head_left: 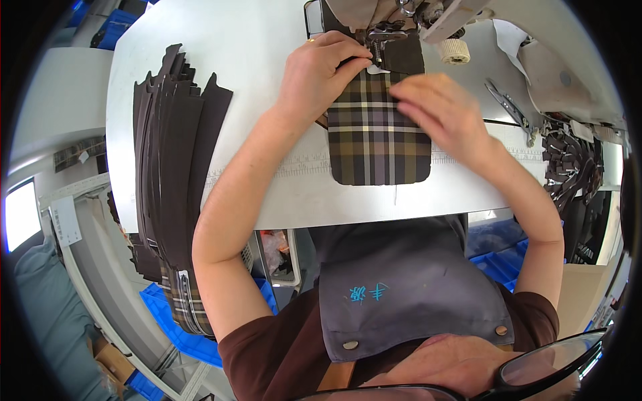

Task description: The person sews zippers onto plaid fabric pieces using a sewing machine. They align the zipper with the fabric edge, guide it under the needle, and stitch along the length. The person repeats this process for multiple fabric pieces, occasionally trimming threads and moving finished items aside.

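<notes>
A plaid fabric panel [381,157] in brown, black and cream lies flat under the sewing machine's presser foot [378,50], its rounded corners toward me. Dark brown fabric [406,55] sits at its far end, beside the needle area. My left hand [319,77] is closed in a pinch right by the foot, at the panel's far left; what the fingertips hold is too small to make out. Over the panel's right edge hovers my right hand [445,110], its fingers smeared by motion. A small white piece [378,69] shows just below the foot.
Long dark fabric strips [170,154] are stacked on the table's left side, hanging over its front edge. Thread snips [509,105] lie at the right, near a bundle of dark pieces [568,157]. A ruler scale [267,170] crosses the tabletop. A blue bin [184,337] stands below left.
</notes>
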`<action>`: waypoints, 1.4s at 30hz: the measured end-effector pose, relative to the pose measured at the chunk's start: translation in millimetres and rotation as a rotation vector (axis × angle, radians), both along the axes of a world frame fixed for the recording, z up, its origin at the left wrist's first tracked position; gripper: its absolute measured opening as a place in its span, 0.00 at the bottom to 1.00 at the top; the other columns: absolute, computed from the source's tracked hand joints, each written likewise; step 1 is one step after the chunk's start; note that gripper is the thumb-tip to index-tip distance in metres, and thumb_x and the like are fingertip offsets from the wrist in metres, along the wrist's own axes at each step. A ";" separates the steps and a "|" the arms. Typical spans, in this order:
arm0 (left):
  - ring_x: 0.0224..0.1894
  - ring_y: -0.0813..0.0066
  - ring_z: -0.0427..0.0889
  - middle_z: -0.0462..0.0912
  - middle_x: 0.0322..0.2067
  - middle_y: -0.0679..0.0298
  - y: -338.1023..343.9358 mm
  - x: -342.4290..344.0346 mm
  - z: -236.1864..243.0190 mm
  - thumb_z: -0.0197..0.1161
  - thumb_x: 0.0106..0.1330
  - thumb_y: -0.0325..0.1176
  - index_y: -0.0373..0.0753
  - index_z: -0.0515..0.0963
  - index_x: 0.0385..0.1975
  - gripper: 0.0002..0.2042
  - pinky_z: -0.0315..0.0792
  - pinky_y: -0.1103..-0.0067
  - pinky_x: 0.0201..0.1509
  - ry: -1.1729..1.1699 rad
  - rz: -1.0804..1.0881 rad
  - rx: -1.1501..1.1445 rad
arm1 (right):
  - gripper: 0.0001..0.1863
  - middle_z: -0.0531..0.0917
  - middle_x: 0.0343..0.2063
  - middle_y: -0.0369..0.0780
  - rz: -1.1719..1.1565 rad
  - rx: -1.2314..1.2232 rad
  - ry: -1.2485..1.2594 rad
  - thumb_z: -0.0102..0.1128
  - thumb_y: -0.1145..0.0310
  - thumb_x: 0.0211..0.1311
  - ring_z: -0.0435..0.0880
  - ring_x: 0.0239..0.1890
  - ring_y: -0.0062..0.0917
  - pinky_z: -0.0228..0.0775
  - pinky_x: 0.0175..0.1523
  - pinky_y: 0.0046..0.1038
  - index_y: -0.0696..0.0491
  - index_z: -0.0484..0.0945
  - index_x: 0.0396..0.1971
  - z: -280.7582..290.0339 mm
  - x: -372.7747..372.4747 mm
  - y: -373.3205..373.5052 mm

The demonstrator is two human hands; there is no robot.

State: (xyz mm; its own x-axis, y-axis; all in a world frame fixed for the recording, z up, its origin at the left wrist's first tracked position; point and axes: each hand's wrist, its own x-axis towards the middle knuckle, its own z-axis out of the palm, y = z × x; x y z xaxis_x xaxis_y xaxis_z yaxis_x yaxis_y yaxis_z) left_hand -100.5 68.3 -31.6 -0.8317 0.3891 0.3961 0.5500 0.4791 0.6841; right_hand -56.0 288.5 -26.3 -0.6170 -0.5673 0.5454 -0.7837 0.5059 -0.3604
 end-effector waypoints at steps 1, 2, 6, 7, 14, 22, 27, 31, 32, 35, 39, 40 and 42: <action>0.38 0.72 0.80 0.82 0.35 0.61 0.1 -0.9 -1.8 0.64 0.57 0.25 0.34 0.82 0.34 0.07 0.73 0.79 0.44 0.028 -0.017 0.004 | 0.12 0.79 0.31 0.38 -0.042 -0.008 -0.018 0.63 0.67 0.55 0.80 0.31 0.33 0.74 0.35 0.32 0.54 0.78 0.38 2.6 -8.2 -1.2; 0.38 0.72 0.80 0.82 0.35 0.61 -0.6 -0.9 -1.1 0.64 0.56 0.25 0.34 0.82 0.35 0.07 0.73 0.79 0.44 0.022 -0.023 0.004 | 0.10 0.79 0.30 0.37 -0.085 0.035 0.008 0.62 0.67 0.54 0.80 0.29 0.33 0.73 0.33 0.32 0.54 0.78 0.36 4.1 -15.3 -5.0; 0.39 0.70 0.80 0.82 0.36 0.61 -2.7 -0.4 0.4 0.63 0.56 0.23 0.34 0.82 0.35 0.07 0.74 0.79 0.46 0.013 -0.037 0.001 | 0.07 0.77 0.27 0.34 -0.171 0.207 0.168 0.64 0.70 0.52 0.78 0.28 0.28 0.71 0.28 0.27 0.52 0.78 0.31 -2.6 -33.1 -22.0; 0.40 0.70 0.80 0.82 0.36 0.61 -3.4 -0.2 0.5 0.63 0.56 0.23 0.34 0.82 0.35 0.07 0.74 0.78 0.46 0.014 -0.034 -0.001 | 0.08 0.76 0.26 0.33 -0.169 0.250 0.222 0.65 0.71 0.50 0.78 0.30 0.26 0.71 0.28 0.25 0.51 0.78 0.32 -6.9 -35.4 -24.2; 0.36 0.64 0.80 0.81 0.32 0.64 -1.5 -1.1 -5.3 0.64 0.54 0.29 0.39 0.81 0.33 0.07 0.75 0.74 0.39 0.248 -0.045 -0.049 | 0.09 0.76 0.27 0.33 -0.080 0.137 0.289 0.66 0.72 0.47 0.78 0.30 0.25 0.71 0.31 0.25 0.52 0.78 0.31 -14.7 -43.0 -22.3; 0.36 0.66 0.80 0.81 0.33 0.63 6.1 0.8 -4.9 0.63 0.55 0.25 0.36 0.80 0.34 0.07 0.73 0.76 0.41 0.300 0.026 -0.151 | 0.16 0.80 0.35 0.36 -0.158 0.323 -0.157 0.68 0.67 0.48 0.80 0.37 0.32 0.73 0.38 0.28 0.55 0.77 0.37 9.3 -27.3 -15.3; 0.34 0.75 0.79 0.82 0.30 0.65 1.7 -1.8 -2.4 0.63 0.57 0.25 0.35 0.82 0.32 0.05 0.72 0.81 0.40 -0.091 0.020 0.110 | 0.27 0.78 0.47 0.40 0.229 0.190 0.068 0.67 0.58 0.45 0.78 0.47 0.36 0.73 0.50 0.35 0.56 0.75 0.45 10.2 15.5 -6.5; 0.30 0.76 0.80 0.83 0.28 0.63 -4.9 -9.2 1.5 0.66 0.54 0.26 0.37 0.83 0.30 0.05 0.73 0.82 0.37 -0.195 -0.032 0.169 | 0.20 0.79 0.44 0.41 0.165 0.234 0.164 0.63 0.66 0.44 0.79 0.46 0.35 0.75 0.47 0.32 0.59 0.74 0.39 -0.6 14.0 -23.1; 0.31 0.78 0.80 0.83 0.28 0.64 -5.9 -14.1 5.0 0.65 0.55 0.25 0.35 0.83 0.31 0.05 0.72 0.83 0.39 -0.265 -0.073 0.162 | 0.18 0.80 0.43 0.41 0.137 0.248 0.209 0.62 0.68 0.44 0.79 0.46 0.35 0.75 0.46 0.32 0.59 0.74 0.38 -3.0 12.2 -30.2; 0.33 0.83 0.79 0.84 0.30 0.66 -14.7 -30.7 19.9 0.65 0.56 0.25 0.33 0.83 0.33 0.07 0.72 0.85 0.41 -0.486 -0.202 0.134 | 0.12 0.82 0.32 0.41 0.048 0.051 0.018 0.59 0.72 0.45 0.82 0.33 0.32 0.75 0.34 0.30 0.56 0.74 0.33 4.3 6.6 -58.0; 0.31 0.81 0.80 0.83 0.28 0.67 -20.7 -35.6 24.5 0.64 0.56 0.26 0.33 0.84 0.30 0.05 0.73 0.84 0.39 -0.512 -0.211 0.103 | 0.09 0.82 0.28 0.39 0.015 -0.201 -0.129 0.62 0.72 0.49 0.83 0.29 0.32 0.74 0.30 0.31 0.55 0.78 0.33 20.1 3.1 -59.5; 0.32 0.81 0.80 0.84 0.29 0.66 -18.8 -31.4 24.2 0.64 0.57 0.26 0.33 0.83 0.31 0.05 0.73 0.84 0.40 -0.481 -0.188 0.094 | 0.09 0.83 0.29 0.39 0.026 -0.231 -0.184 0.63 0.72 0.50 0.83 0.31 0.33 0.75 0.32 0.30 0.56 0.78 0.33 21.8 4.7 -51.1; 0.34 0.83 0.79 0.84 0.30 0.66 -14.2 -23.0 21.2 0.64 0.58 0.26 0.32 0.83 0.33 0.06 0.73 0.85 0.42 -0.420 -0.138 0.075 | 0.09 0.83 0.32 0.39 0.084 -0.162 -0.063 0.64 0.72 0.50 0.83 0.35 0.33 0.76 0.36 0.30 0.56 0.79 0.33 15.1 8.1 -34.5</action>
